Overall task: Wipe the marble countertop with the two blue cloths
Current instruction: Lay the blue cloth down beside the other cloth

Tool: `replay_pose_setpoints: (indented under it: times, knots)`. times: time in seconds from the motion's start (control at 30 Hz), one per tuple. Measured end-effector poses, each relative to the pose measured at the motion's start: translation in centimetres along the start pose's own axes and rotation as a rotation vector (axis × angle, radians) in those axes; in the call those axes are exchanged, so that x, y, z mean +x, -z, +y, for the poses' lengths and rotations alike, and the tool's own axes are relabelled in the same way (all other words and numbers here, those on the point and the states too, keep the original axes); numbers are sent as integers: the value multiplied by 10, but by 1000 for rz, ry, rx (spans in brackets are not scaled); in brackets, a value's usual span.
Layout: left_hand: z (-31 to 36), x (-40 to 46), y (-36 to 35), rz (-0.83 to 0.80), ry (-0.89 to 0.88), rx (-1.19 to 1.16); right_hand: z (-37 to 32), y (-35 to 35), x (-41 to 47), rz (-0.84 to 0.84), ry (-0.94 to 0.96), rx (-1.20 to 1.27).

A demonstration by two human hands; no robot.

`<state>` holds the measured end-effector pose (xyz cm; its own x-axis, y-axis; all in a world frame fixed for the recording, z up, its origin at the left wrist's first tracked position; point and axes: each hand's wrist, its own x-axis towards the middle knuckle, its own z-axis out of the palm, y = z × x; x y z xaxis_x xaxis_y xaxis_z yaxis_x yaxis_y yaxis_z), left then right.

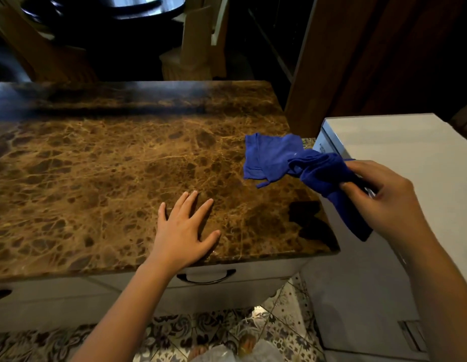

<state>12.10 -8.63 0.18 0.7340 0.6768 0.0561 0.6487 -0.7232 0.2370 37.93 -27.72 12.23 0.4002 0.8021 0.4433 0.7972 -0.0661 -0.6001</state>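
Note:
The brown veined marble countertop (101, 168) fills the middle of the head view. My left hand (185, 228) lies flat on it near the front edge, fingers spread, holding nothing. My right hand (384, 202) is raised over the counter's right end and grips a bunched dark blue cloth (329, 178), whose tail hangs down past the edge. A second, lighter blue cloth (269, 158) hangs spread out from the same bunch over the counter's right side; whether it rests on the marble I cannot tell.
A white appliance (399, 142) stands close against the counter's right end. White drawers with a dark handle (206, 279) sit under the front edge. Patterned floor tiles (201, 333) lie below. A wooden post (316, 64) rises behind the right corner.

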Motion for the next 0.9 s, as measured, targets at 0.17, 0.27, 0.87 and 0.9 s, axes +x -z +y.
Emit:
replay_pose_setpoints:
  times: [0.17,0.27,0.87,0.9]
  knots:
    - [1,0,0,8,9,7,27,-45,-7,-203,-22,-107]
    - [0,-1,0,8,11,2,46,-78,-26,-422,-122,-218]
    - [0,-1,-1,14,11,6,44,-100,-36,-493,-115,-481]
    - [0,-2,-1,14,11,5,47,-100,-39,-497,-88,-523]
